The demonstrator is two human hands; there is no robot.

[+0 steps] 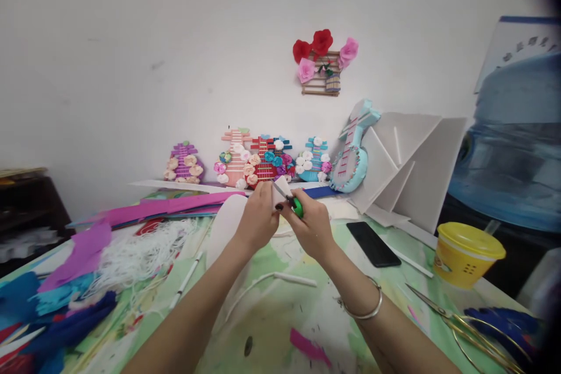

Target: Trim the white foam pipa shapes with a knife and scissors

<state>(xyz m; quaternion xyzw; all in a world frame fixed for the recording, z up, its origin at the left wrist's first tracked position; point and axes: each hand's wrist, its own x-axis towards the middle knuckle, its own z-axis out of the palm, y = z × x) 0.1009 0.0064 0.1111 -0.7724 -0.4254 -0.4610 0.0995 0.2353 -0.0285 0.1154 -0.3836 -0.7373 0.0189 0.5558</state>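
Nearest the camera: both bare forearms reached in from the lower edge, a silver bangle on the right wrist. Hands met above the table, near the middle of the view. Left hand: fingers closed around a small white piece, which stood up between the two hands. Right hand: gripping a green-handled cutter, its blade pointing up and leftward against or just in front of the white piece; could not tell whether the edge had entered it.

Below the hands, a thin white strip lay on the patterned cover, with a pink scrap nearer the camera. Left side: a tangle of white cord beside folded purple and blue material. Right side: a black phone lay flat; gold-handled scissors rested in front of a lidded yellow tub.

Rear of table: a row of flower-trimmed model instruments stood along the wall, a larger pale-blue one leaning beside white boards.
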